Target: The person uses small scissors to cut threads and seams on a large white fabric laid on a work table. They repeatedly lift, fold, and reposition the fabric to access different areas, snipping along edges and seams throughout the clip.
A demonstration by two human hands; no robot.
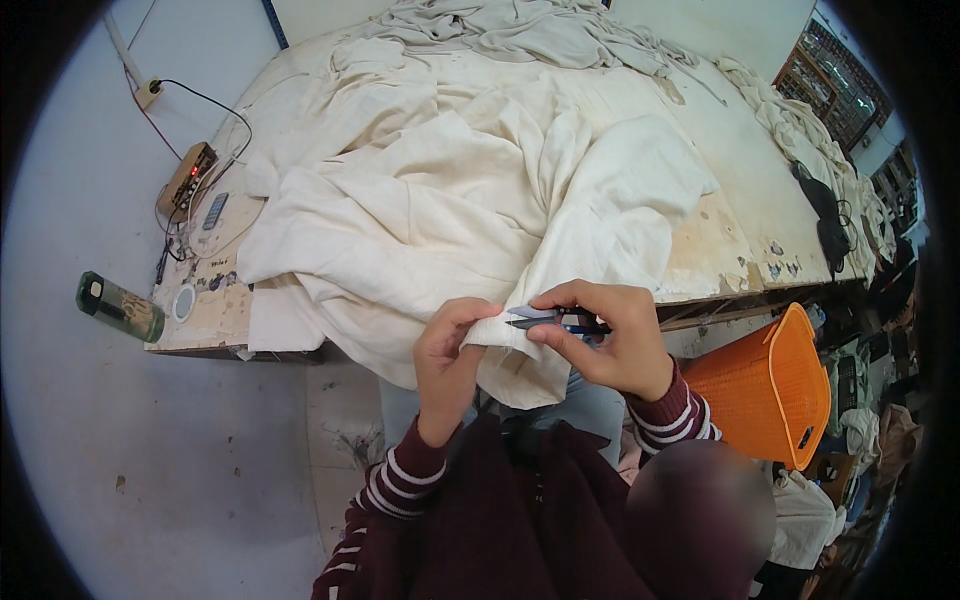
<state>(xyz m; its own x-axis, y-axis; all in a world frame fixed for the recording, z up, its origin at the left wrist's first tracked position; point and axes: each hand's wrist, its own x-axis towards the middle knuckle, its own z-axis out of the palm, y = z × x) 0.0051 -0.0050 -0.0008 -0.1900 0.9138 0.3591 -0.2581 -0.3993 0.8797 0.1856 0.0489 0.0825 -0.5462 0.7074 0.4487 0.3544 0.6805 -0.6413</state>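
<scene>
my left hand pinching the edge of a big cream cloth, my right hand pinching small dark snips at that edge, most of the cloth on the table

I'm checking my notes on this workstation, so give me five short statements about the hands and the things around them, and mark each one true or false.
1. The right hand holds small dark metal snips. True.
2. The left hand wears a glove. False: it is bare.
3. The left hand pinches a fold of large cream-coloured woven cloth. True.
4. The orange plastic basket with perforated sides stands on the person's left. False: the basket is on the right, beside the pale worn table.
5. A grey rectangular remote control lies near the brown box with a lit red display. True.
</scene>
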